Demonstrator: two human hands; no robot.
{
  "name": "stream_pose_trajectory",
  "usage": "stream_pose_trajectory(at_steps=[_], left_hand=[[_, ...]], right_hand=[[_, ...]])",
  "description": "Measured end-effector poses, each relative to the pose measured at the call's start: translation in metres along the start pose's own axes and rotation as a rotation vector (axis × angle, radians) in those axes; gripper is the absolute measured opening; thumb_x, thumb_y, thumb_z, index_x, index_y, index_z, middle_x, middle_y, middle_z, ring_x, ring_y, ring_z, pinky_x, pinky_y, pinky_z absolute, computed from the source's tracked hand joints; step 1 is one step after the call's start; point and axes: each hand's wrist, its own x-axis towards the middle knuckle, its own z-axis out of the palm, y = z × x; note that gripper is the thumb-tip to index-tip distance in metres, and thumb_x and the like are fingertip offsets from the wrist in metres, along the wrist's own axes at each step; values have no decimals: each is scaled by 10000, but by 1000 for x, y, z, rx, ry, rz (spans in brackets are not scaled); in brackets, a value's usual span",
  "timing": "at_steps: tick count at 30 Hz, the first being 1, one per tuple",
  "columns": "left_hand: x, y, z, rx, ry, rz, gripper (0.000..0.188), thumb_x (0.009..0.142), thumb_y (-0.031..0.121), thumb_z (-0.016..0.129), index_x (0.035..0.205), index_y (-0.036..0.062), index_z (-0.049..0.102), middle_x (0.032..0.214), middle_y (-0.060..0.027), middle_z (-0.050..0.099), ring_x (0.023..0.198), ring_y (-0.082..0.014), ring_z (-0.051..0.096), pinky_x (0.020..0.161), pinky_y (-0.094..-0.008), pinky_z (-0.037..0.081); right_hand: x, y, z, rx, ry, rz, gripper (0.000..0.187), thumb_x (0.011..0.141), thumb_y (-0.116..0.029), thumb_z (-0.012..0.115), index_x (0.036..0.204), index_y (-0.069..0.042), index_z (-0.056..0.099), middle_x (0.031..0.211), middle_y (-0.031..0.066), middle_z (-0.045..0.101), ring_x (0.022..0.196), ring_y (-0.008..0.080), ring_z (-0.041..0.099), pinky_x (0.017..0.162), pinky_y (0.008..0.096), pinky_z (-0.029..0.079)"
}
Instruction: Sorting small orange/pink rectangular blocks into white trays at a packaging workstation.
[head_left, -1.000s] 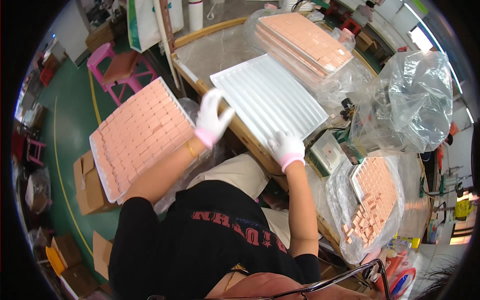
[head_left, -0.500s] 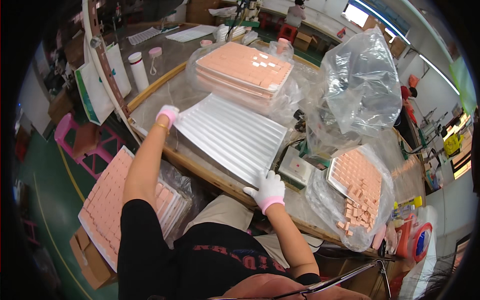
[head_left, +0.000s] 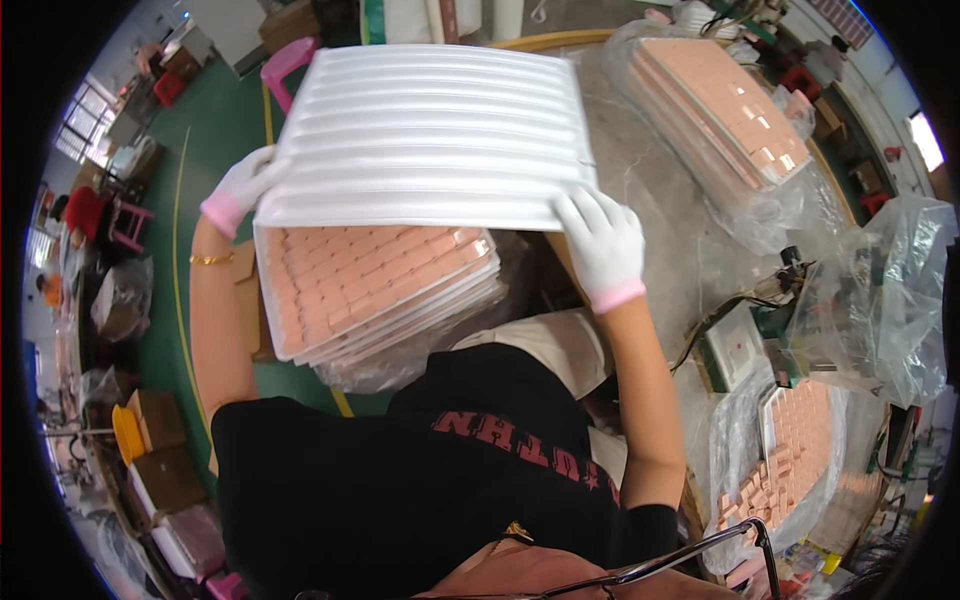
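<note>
A white ribbed plastic tray [head_left: 430, 140] hangs in the air between my gloved hands, its ridges running sideways. My left hand [head_left: 243, 188] grips its left edge near the lower corner. At the lower right corner, my right hand [head_left: 602, 238] is closed on the edge, thumb hidden. Both gloves are white with pink cuffs. Just below and behind the tray stands a stack of similar trays [head_left: 350, 290], the top one filled with rows of small pink blocks. The raised tray hides the far part of that stack.
On the grey table [head_left: 640, 130], another stack of pink-filled trays [head_left: 715, 110] sits in clear plastic. To the right are a small white-topped machine [head_left: 738, 345], a crumpled clear bag [head_left: 880, 300] and a tray with loose pink blocks [head_left: 795, 440]. A pink stool [head_left: 287, 70] stands behind the tray.
Both hands have lifted the white tray off the table and carried it left, over the floor-side stack. The view has turned left with it.
</note>
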Motion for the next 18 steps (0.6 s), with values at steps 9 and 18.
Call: stream_pose_trajectory(at_steps=[9,18], left_hand=[[-107,-151,-29,-430,246,-635,655,855,483,621,1294,17,486,1231,-121,562,1071,-224,567,908,-374,463],[-101,-209,23,-639,224,-684,567,849,365,668,1262,8,512,1190,-139,593,1063,-266,574,936,-423,447]], right_hand=[[30,-75,82,229,-244,-300,290,789,-158,511,1077,-169,537,1022,3,551,977,168,550,771,328,422],[10,-84,81,214,-459,-257,317,831,-142,488,1142,-99,521,1116,76,537,1084,224,498,804,354,418]])
